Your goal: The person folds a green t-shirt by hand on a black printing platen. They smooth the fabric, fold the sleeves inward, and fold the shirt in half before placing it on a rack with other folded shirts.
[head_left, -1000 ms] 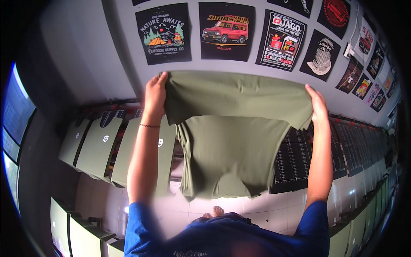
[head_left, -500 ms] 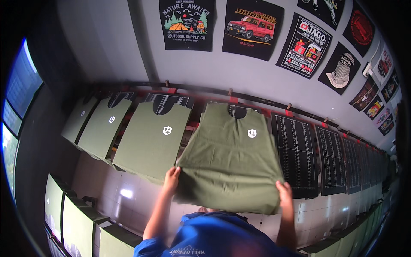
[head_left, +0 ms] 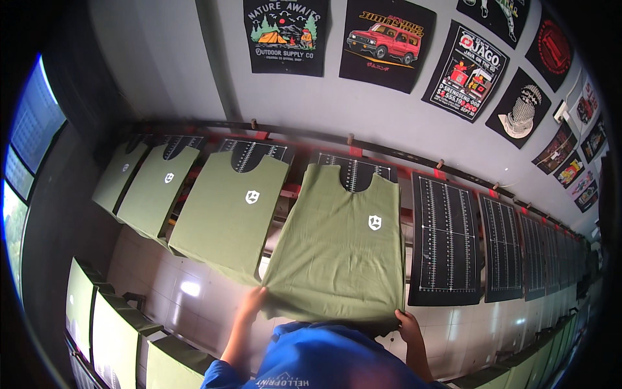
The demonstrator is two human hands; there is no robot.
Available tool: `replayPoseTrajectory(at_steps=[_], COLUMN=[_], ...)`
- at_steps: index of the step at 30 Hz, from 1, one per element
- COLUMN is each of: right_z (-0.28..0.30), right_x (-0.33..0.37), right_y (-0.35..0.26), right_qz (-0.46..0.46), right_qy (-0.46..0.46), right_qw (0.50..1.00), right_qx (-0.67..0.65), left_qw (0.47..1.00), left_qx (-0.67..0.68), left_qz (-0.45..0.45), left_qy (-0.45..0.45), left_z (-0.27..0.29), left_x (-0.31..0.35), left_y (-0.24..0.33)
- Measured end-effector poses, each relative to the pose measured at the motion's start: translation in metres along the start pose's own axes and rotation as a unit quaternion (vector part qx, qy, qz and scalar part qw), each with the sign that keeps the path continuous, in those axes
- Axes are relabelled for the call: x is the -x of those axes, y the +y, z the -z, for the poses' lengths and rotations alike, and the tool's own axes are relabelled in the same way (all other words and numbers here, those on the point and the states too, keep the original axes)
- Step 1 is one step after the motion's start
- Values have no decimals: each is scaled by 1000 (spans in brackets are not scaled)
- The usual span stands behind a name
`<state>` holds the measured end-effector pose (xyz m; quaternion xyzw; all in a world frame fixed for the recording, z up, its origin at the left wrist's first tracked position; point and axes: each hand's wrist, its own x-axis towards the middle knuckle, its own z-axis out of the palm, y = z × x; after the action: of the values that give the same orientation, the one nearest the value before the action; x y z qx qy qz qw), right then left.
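The olive green shirt (head_left: 343, 249) with a small white shield print lies spread flat on a black printing pallet (head_left: 354, 170) below the wall. The left hand (head_left: 251, 301) has its fingers closed on the shirt's lower left corner; the right hand (head_left: 408, 322) grips the lower right corner. 3 more green shirts (head_left: 230, 211) lie on the pallets to the left.

Printed black shirts (head_left: 387, 43) on wall; bare black platens (head_left: 448, 240) right.
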<state>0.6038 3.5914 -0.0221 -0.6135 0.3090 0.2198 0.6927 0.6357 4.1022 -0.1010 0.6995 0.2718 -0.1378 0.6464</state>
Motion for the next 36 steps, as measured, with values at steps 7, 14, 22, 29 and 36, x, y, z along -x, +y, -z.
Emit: replayPoseTrajectory(at_steps=[7,14,22,29,36], right_z=[-4,0,-2,-38,-129], right_x=[-116,-122,-56,-55,80], right_y=[34,35,-30,-341,-400], right_qz=[189,21,71,433,644], right_qy=[151,-217,-140,-102,-105], right_qw=[956,960,978,869,746], right_qx=[166,-177,-135,-218,-137], left_qw=[984,980,986,827,777], left_qx=[-28,14,-13,374,393], left_qz=[-177,33,-129,-349,-459], left_qy=[0,-196,-102,-234,-176], left_z=[-33,5,43,-32,91], left_x=[-55,-74,-61,-57,-7], left_y=[27,-14,-22,386,461])
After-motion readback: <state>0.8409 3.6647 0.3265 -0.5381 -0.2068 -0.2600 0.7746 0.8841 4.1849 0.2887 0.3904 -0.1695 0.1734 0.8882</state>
